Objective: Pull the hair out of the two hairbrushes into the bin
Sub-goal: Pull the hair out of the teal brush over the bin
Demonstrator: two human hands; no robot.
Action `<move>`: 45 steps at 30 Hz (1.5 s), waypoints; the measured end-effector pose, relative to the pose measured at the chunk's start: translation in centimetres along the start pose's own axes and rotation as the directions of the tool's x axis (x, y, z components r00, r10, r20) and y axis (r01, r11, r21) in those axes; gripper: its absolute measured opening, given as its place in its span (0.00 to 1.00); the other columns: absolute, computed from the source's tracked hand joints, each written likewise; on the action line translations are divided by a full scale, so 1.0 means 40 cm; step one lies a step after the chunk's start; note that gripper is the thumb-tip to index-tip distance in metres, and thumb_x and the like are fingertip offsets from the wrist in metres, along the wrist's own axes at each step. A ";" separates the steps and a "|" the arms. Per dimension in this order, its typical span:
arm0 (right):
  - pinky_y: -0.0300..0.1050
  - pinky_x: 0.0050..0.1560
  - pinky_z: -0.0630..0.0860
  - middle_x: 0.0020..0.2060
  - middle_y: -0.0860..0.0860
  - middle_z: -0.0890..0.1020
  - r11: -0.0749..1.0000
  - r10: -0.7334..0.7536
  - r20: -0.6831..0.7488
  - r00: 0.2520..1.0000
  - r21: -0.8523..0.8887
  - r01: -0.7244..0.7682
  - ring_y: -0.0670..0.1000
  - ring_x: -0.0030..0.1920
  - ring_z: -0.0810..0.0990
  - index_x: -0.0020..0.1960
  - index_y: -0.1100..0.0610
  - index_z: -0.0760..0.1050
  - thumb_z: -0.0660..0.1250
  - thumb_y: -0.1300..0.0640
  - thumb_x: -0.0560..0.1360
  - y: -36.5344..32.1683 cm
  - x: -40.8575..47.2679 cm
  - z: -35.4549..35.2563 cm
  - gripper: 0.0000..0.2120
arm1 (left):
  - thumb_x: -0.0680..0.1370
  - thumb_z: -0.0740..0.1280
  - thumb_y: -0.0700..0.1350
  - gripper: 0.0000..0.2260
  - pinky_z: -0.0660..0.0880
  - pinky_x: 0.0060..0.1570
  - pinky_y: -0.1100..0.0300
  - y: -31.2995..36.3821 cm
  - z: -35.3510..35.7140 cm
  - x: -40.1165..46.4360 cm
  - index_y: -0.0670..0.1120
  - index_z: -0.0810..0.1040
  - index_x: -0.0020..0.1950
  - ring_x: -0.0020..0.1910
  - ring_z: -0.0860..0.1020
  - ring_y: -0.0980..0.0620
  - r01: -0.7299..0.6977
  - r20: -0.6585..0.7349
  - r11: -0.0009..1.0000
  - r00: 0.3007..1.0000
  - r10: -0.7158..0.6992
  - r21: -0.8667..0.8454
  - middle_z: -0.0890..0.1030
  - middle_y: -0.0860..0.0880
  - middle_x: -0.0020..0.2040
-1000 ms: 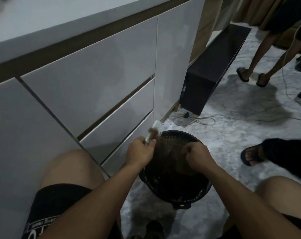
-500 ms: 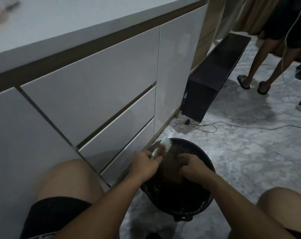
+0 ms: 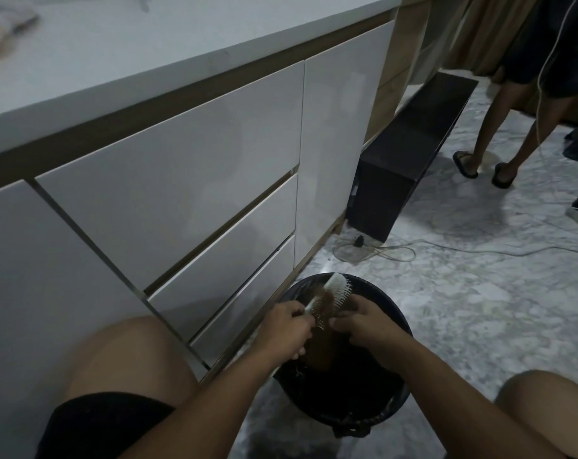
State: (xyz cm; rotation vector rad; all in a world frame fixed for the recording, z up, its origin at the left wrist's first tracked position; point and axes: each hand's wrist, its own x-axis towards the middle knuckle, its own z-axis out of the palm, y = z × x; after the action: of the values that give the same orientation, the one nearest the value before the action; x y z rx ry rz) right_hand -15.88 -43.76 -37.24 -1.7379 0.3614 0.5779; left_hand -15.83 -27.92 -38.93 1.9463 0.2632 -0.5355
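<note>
Two bare knees are seen at the bottom edge, with black shorts on the left leg, and between them a round black bin is set on the pale marbled floor, just beside the cabinet base. Over the bin's opening a white hairbrush is held tilted, its bristled head pointing away toward the far rim. The handle end is gripped by the left hand, whose fingers are curled round it. A mat of brown hair is seen clinging to the bristles and hanging down into the bin; it is pinched by the curled fingers of the right hand. A second brush cannot be made out. To the left, glossy white drawer fronts are ranged under a pale countertop. Farther along the wall a low black unit is placed on the floor, with a plug and loose cables lying in front of it. At the far right the bare legs of another person in dark sandals are visible, near curtains.
</note>
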 end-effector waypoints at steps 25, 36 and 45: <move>0.34 0.44 0.77 0.41 0.44 0.86 0.900 -0.257 -0.075 0.964 -0.381 0.211 0.39 0.42 0.83 0.48 0.50 0.84 0.75 0.48 0.69 0.022 0.004 0.005 0.10 | 0.78 0.62 0.42 0.08 0.74 0.28 0.61 -0.014 -0.004 -0.002 0.41 0.80 0.47 0.27 0.77 0.48 -0.021 -0.069 0.999 0.997 0.023 0.029 0.82 0.40 0.36; 0.45 0.48 0.79 0.42 0.49 0.86 0.776 -0.355 -0.219 0.909 -0.611 0.155 0.49 0.43 0.82 0.46 0.54 0.85 0.70 0.58 0.73 0.017 0.016 -0.026 0.05 | 0.79 0.64 0.44 0.08 0.80 0.49 0.47 -0.027 -0.011 0.007 0.42 0.80 0.47 0.44 0.82 0.39 -0.023 -0.117 0.996 0.993 0.033 0.083 0.84 0.40 0.45; 0.40 0.45 0.77 0.48 0.43 0.78 0.924 -0.260 -0.136 0.956 -0.322 0.206 0.45 0.48 0.80 0.56 0.53 0.71 0.79 0.57 0.64 0.015 0.000 0.005 0.24 | 0.77 0.66 0.45 0.07 0.80 0.42 0.49 -0.022 0.001 0.000 0.44 0.81 0.43 0.33 0.78 0.48 -0.036 -0.085 0.997 0.996 0.041 0.066 0.80 0.48 0.34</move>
State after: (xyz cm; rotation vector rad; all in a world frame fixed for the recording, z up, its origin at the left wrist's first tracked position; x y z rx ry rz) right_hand -16.21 -43.72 -37.76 -2.1040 0.1879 0.3160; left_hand -16.19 -27.59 -39.68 2.0358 0.2652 -0.4400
